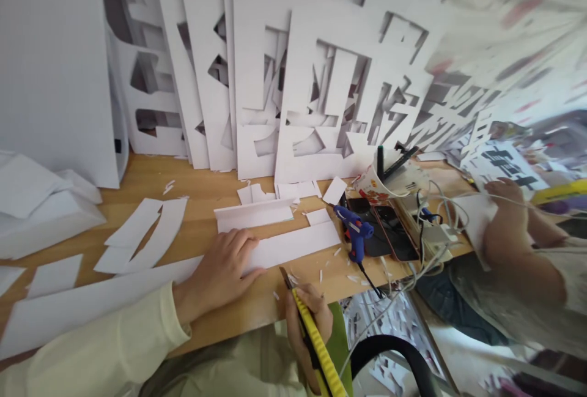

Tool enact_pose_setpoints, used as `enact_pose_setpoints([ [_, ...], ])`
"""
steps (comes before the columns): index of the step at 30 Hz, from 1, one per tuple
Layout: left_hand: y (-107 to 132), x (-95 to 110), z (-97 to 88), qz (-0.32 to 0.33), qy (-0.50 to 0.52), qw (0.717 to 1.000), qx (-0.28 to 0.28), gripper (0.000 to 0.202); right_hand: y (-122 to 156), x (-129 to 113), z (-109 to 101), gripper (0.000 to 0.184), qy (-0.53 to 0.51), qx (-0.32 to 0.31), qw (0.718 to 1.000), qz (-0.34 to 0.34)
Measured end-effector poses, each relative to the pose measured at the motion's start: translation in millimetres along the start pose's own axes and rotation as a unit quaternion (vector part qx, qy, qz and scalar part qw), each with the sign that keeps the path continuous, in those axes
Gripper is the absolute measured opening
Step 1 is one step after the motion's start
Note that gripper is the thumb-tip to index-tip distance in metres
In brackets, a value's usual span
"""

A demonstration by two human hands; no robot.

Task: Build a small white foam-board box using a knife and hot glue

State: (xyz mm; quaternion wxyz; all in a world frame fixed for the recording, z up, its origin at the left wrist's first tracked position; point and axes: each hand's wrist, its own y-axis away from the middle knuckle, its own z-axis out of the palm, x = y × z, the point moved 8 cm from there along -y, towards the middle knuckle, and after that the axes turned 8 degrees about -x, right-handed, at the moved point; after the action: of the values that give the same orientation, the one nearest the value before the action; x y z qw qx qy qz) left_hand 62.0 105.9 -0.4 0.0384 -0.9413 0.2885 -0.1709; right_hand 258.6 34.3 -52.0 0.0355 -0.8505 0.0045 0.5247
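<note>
My left hand [224,271] lies flat with spread fingers on a long white card strip [293,244], which runs along the wooden table [238,317] and passes under the palm. In my right hand [312,317], the fingers are wrapped round a yellow and black utility knife [316,342]. Its blade points up and left, near the table's front edge and just below the strip. A folded white card piece [257,214] sits behind the strip. Beside the strip's right end lies a blue hot glue gun [354,229], its nozzle toward the back.
Cut-out white boards [257,97] lean upright along the back. Phones [397,232], a paper cup with pens [378,183] and tangled cables [440,238] lie to the right. Another person's arm [509,232] rests farther right. Card offcuts [137,232] lie at left; scraps litter the floor.
</note>
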Motion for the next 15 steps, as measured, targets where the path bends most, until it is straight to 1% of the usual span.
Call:
enact_pose_setpoints([
  [4,2.1,-6.4,-4.5,-0.029,-0.007,1.000,0.005,0.046,-0.5,-13.3,-17.7,0.011,0.003,0.087,0.993,-0.085],
  [6,3.2,-8.2,-9.2,-0.042,-0.014,0.999,0.012,0.044,1.9,-9.0,-26.6,0.011,-0.024,0.107,0.990,-0.092],
  [8,3.8,-8.3,-14.1,-0.042,-0.012,0.999,0.024,0.036,4.4,0.5,-38.8,0.014,-0.067,0.118,0.987,-0.085],
  [10,3.8,-9.1,-17.6,-0.042,0.001,0.999,0.034,0.030,4.0,6.8,-51.4,0.017,-0.078,0.102,0.988,-0.091],
  [13,2.5,-12.4,-19.7,-0.051,0.019,0.998,0.031,0.030,-4.5,3.8,-63.0,0.028,0.011,0.030,0.991,-0.131],
  [14,1.8,-12.9,-21.0,-0.054,0.017,0.998,0.027,0.030,-9.1,1.8,-64.7,0.034,0.042,0.012,0.989,-0.141],
  [15,0.9,-12.6,-23.0,-0.055,0.012,0.998,0.022,0.029,-14.5,-0.2,-66.1,0.038,0.070,0.007,0.987,-0.145],
])
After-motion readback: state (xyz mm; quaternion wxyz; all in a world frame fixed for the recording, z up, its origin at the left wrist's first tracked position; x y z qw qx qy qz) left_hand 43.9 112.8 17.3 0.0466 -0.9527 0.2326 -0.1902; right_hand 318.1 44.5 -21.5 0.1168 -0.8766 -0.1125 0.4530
